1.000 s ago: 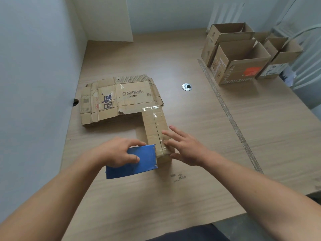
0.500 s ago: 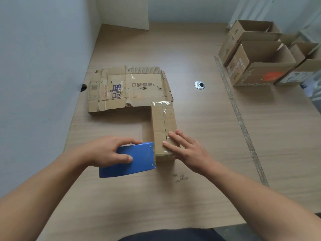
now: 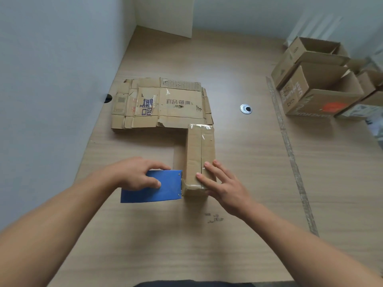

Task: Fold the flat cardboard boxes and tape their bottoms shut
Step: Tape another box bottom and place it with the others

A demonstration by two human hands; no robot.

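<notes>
R hand (image 3: 223,187) has settled on the box (image 3: 200,150) mid-frame, fingers spread flat on its near end. L hand (image 3: 134,175) grips the dispenser (image 3: 165,189) beside it. Looks ready to cut; bottom approx. sealed.

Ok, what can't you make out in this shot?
Head view, blue dispenser: the tape left inside is hidden by its casing and the left hand.
Head view, small box: near right corner covered by the right hand.
Head view, folded boxes far right: blurred, cut by the frame edge.
</notes>
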